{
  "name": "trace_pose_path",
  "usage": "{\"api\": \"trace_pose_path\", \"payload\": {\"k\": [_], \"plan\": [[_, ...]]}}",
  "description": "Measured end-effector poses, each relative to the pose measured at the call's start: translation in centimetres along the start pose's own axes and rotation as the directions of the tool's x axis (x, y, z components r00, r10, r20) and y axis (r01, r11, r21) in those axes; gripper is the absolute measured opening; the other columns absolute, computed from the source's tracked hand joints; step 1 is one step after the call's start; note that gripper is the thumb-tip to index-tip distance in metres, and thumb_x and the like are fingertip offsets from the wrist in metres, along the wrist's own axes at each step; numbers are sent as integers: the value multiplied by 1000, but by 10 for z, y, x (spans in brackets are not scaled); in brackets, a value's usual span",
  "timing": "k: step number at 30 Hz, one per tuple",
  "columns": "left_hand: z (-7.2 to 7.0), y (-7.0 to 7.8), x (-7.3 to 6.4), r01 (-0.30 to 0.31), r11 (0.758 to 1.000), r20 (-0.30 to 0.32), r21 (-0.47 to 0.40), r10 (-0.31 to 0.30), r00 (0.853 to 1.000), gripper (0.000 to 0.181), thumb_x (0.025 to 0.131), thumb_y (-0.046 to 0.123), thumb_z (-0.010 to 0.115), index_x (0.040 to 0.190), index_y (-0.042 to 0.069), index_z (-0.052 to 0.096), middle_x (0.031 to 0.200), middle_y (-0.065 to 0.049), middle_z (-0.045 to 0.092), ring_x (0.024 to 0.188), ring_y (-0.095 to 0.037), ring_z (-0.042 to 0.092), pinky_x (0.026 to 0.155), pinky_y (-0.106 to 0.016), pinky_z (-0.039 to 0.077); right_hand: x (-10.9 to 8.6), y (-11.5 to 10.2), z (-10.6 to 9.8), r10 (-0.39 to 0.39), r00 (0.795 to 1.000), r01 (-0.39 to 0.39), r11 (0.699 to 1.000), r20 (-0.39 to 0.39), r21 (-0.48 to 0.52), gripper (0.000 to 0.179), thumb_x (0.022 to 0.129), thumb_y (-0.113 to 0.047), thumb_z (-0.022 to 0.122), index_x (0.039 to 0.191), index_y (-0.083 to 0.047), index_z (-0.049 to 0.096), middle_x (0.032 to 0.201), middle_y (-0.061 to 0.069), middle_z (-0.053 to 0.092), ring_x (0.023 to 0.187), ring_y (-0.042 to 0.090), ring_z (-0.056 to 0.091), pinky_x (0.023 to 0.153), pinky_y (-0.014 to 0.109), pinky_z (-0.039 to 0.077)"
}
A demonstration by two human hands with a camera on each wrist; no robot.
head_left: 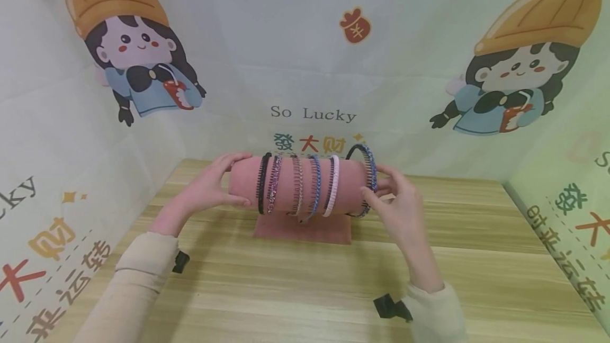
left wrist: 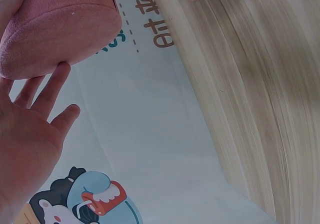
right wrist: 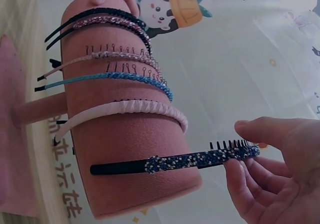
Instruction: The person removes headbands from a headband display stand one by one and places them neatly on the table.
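Observation:
A pink, fabric-covered headband stand (head_left: pixel 350 184) with a padded roll lies crosswise before me. My left hand (head_left: pixel 209 187) holds the roll's left end, thumb at the front and fingers behind. In the left wrist view that round end (left wrist: pixel 65 38) sits between thumb and fingers. My right hand (head_left: pixel 400 205) pinches a black toothed headband with blue and silver stones (right wrist: pixel 200 160) at the roll's right end. That headband stands off the roll at the back. Left of it are a white headband (head_left: pixel 332 187), a blue one (head_left: pixel 316 184), and several others, including a black one (head_left: pixel 262 184).
The stand's flat pink base (head_left: pixel 305 229) rests on a wooden table (head_left: pixel 267 290). A printed cloth backdrop (head_left: pixel 267 41) rises behind and at both sides. Black pieces (head_left: pixel 386 306) show near both sleeves.

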State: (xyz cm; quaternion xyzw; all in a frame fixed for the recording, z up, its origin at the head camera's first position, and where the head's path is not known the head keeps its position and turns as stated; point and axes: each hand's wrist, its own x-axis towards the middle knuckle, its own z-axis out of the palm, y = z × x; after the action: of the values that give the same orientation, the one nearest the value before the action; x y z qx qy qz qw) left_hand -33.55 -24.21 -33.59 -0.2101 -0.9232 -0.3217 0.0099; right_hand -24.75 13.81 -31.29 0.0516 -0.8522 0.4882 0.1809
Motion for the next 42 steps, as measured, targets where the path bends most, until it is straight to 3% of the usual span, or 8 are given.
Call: {"api": "trace_pose_path", "payload": {"k": [5,16,27,33,42], "plan": [[-1,1,0,-12,1000,0,10,12,1000,105,67,42,90,153,27,32,156,-8,36,137,-33,43,114,-66,34,-1,1,4,-18,995,11,998,-94,-69,45,86,-14,76,127,-4,60,89,18,75,76,21,65,58,15,49],[0,0,1,-17,1000,-4,1,17,1000,105,66,42,91,152,28,33,156,-8,37,137,-33,44,114,-64,35,-2,5,6,-76,966,57,995,-246,-82,37,80,-5,75,116,-3,66,78,17,70,62,14,61,51,12,48],[0,1,0,-10,1000,-2,-29,10,1000,103,67,39,90,152,27,33,156,-8,35,137,-33,43,114,-65,34,-6,-1,-6,-102,950,88,994,-295,-63,38,81,-3,76,118,-5,67,77,15,69,59,-8,53,49,7,44],[0,0,1,-17,1000,-20,-17,16,1000,103,66,38,91,152,28,34,156,-7,36,137,-32,44,113,-66,36,-7,-2,-13,-148,940,128,988,-308,-87,39,81,-4,77,119,-3,67,76,13,70,61,-8,52,50,7,42],[1,-3,3,-13,1000,-12,-10,12,1000,107,64,43,91,152,29,33,156,-4,35,137,-31,43,112,-67,36,-8,-2,-22,-99,946,88,995,-309,-50,41,82,-9,79,121,-4,67,80,13,70,61,-9,53,49,9,46]]}}
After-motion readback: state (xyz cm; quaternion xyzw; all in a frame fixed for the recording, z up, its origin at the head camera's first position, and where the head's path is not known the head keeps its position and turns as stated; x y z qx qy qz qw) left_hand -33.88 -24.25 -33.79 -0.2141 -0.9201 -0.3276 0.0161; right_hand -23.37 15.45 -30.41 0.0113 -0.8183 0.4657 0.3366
